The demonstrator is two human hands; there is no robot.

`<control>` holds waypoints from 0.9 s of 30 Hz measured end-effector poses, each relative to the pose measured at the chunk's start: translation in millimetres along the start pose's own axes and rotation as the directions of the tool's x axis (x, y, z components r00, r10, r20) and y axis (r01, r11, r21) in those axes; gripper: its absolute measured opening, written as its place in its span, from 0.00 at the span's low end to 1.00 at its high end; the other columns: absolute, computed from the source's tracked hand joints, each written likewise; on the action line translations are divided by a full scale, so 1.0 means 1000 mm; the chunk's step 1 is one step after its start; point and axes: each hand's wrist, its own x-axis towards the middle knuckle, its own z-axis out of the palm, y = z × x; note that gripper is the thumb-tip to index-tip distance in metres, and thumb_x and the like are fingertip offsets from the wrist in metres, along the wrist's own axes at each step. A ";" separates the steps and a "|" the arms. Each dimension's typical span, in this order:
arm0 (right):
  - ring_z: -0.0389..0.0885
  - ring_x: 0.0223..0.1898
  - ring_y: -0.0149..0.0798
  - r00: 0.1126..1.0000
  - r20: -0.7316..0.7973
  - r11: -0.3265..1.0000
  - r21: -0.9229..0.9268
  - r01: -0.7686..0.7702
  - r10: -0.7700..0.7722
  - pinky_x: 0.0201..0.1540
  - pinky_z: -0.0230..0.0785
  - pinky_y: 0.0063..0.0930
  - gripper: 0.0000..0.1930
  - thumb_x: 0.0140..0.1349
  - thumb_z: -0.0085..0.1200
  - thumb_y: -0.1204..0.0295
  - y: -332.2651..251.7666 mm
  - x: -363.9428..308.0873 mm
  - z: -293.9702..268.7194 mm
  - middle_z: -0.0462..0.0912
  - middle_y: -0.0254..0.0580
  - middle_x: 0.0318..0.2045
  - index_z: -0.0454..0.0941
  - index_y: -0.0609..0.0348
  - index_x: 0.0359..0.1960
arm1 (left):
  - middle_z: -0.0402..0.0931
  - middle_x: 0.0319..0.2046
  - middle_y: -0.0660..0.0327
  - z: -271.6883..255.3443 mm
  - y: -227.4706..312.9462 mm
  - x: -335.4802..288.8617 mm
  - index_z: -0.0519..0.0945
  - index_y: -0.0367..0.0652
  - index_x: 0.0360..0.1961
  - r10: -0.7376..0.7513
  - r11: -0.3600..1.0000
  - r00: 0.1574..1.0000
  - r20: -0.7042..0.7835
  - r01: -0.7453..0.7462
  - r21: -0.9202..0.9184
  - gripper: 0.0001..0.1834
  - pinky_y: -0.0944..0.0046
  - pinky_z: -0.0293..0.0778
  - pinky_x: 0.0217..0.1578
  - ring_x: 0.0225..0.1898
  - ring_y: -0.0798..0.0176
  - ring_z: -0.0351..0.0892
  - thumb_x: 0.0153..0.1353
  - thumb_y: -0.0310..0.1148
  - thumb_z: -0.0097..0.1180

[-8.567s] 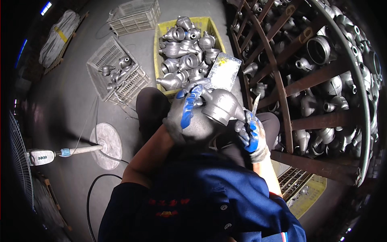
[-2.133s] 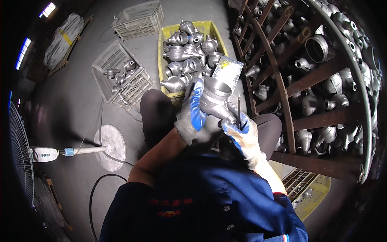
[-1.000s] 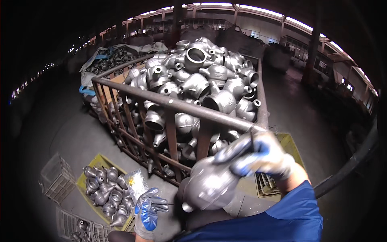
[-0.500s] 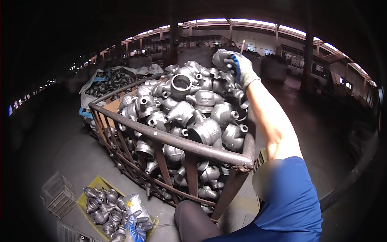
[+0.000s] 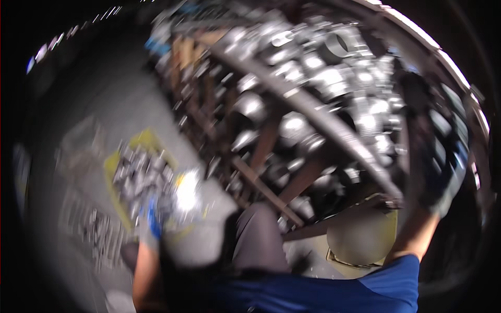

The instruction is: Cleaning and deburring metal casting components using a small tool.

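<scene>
Motion smears the whole picture. My left hand (image 5: 151, 221), in a blue and grey work glove, is low on the left at the near side of a yellow crate (image 5: 110, 166). Grey metal castings (image 5: 138, 175) fill that crate, and a shiny, glaring clear packet (image 5: 188, 194) lies at its right side. At the far right my right hand (image 5: 443, 146), gloved too, is raised beside a rusty metal cage (image 5: 334, 122). Blur and shadow hide its fingers and anything in them. Rounded grey pipe-like castings (image 5: 329, 78) are heaped in the cage.
Left of the yellow crate stand a pale crate (image 5: 81, 141) and a slatted grey crate (image 5: 96, 229) with parts in it. My knee (image 5: 258, 235) is close to the cage's lower bars. Another yellow container (image 5: 389, 235) sits below the cage corner.
My view has swung down and left, tilting the cage. My right hand has left the top of the heap for the cage's right side. My left forearm now shows at the yellow crate.
</scene>
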 end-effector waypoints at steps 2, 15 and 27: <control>0.54 0.69 0.39 0.854 0.520 0.746 0.565 -0.352 0.010 0.71 0.42 0.34 0.28 0.72 0.32 0.57 -0.008 -0.064 -0.013 0.52 0.49 0.69 0.51 0.60 0.69 | 0.78 0.35 0.60 0.082 0.022 0.078 0.75 0.40 0.49 -0.052 0.998 0.996 -0.067 0.054 0.025 0.16 0.60 0.77 0.34 0.33 0.63 0.78 0.67 0.39 0.46; 0.77 0.30 0.23 0.311 0.472 0.471 -0.269 -0.840 0.825 0.29 0.69 0.13 0.25 0.66 0.49 0.74 0.285 -0.180 0.218 0.80 0.42 0.38 0.61 0.62 0.65 | 0.79 0.32 0.64 0.046 0.051 0.111 0.78 0.42 0.44 -0.058 0.941 0.936 -0.348 0.167 0.293 0.10 0.70 0.75 0.30 0.30 0.71 0.78 0.61 0.30 0.55; 0.79 0.44 0.53 0.663 0.533 0.662 -0.746 0.074 0.526 0.47 0.71 0.40 0.16 0.60 0.49 0.68 0.432 -0.127 0.307 0.81 0.48 0.41 0.80 0.44 0.49 | 0.77 0.48 0.55 0.086 0.041 0.099 0.71 0.55 0.59 -0.123 -0.029 0.992 0.018 -0.021 0.999 0.27 0.52 0.69 0.53 0.52 0.51 0.74 0.58 0.50 0.53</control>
